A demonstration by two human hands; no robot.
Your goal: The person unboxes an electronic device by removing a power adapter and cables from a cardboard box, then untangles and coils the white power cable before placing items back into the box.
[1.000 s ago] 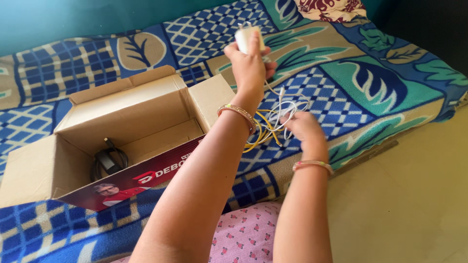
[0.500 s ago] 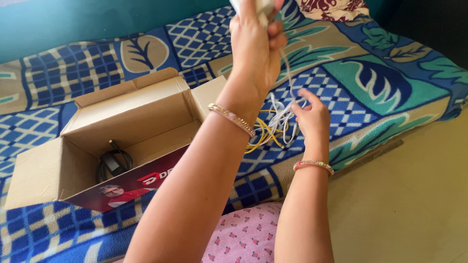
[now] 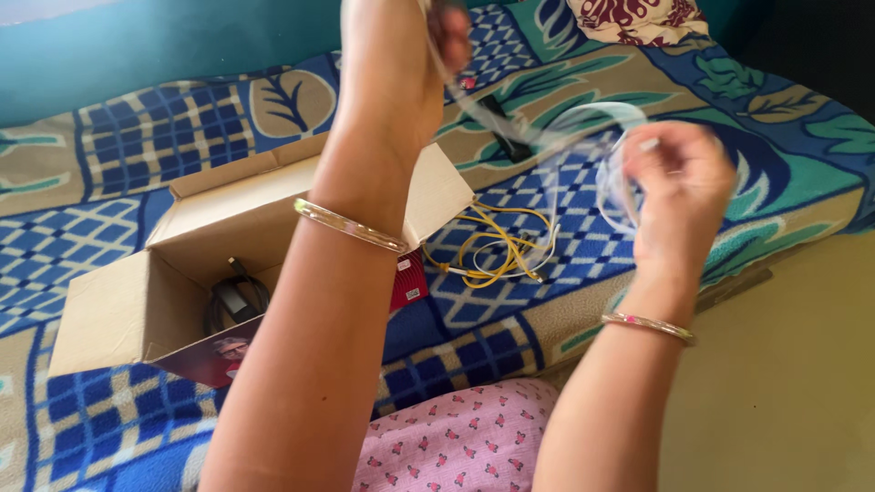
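I have the white cable (image 3: 583,137) lifted clear of the bed (image 3: 711,182), left hand (image 3: 392,64) fingers closed on its upper end, right hand (image 3: 679,182) curled round its loop at 3 o'clock, while the yellow cable tangle (image 3: 492,251) still lies outside the cardboard box (image 3: 118,310).
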